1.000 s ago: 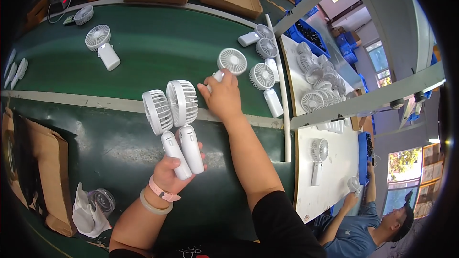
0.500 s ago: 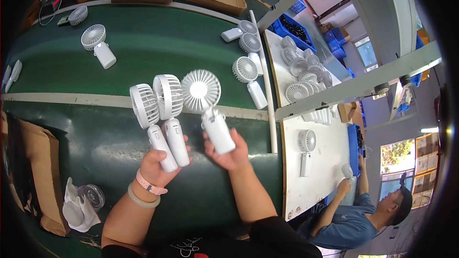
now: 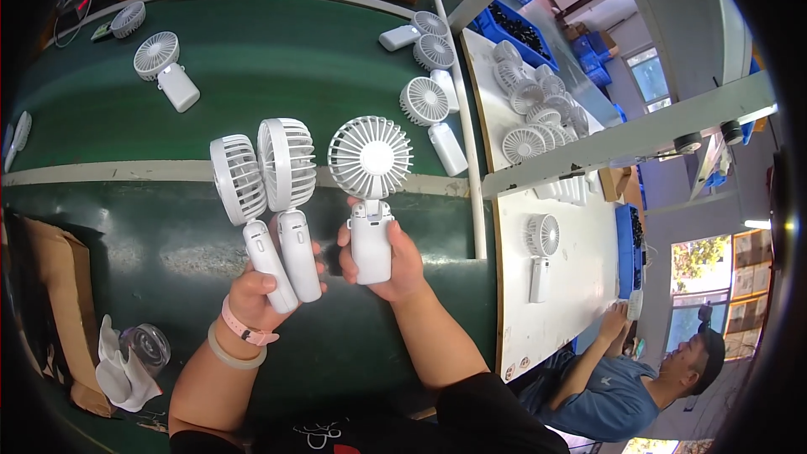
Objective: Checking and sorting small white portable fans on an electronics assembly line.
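Two white handheld fans stand side by side in my left hand, whose fingers wrap round their handles. The outer fan leans left, and the inner fan is nearly upright; both heads are turned partly sideways. My right hand grips the handle of a third white fan. Its round slotted head is upright, with a pale disc at the centre. All three are held above the dark green bench.
Other white fans lie on the green belt beyond a pale rail. At right, a white table carries many fans; a co-worker in blue works there. Cardboard boxes and a white cloth lie at left.
The right-hand fan has turned from tilted to upright and moved slightly right. The two left-hand fans have shifted a little left. The co-worker's hands have come together.
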Motion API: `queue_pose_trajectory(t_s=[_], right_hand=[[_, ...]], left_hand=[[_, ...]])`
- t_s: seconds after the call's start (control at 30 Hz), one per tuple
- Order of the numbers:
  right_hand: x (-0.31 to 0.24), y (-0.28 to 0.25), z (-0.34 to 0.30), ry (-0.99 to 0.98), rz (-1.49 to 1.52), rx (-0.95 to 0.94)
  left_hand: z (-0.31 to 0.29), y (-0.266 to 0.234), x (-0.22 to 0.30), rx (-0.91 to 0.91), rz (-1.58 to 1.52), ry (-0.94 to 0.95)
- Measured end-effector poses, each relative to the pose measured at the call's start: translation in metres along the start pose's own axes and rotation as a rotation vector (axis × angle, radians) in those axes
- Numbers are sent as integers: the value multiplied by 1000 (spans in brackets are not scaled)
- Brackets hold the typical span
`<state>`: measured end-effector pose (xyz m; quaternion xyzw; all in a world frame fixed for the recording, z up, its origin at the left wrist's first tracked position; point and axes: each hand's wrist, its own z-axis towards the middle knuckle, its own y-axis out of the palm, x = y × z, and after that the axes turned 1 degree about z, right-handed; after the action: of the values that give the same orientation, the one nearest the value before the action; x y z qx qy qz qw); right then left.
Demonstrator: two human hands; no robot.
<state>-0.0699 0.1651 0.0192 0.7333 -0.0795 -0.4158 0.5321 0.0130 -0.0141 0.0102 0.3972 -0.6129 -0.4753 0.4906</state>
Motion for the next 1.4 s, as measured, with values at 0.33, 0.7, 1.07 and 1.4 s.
queue_pose_trajectory(t_s=[0.33,0.7,1.07,1.4], right_hand=[[-1,2,-3,71,-317,236],[2,5,-1,-5,-211,129],[-1,7,-4,-32,-197,185],[4,12,1,-125,-554,340]], left_hand=[[1,0,0,-10,24,-9],[0,1,-1,-12,32,-22],[-1,0,-1,-12,46,-25],[-2,10,-1,150,242,6]])
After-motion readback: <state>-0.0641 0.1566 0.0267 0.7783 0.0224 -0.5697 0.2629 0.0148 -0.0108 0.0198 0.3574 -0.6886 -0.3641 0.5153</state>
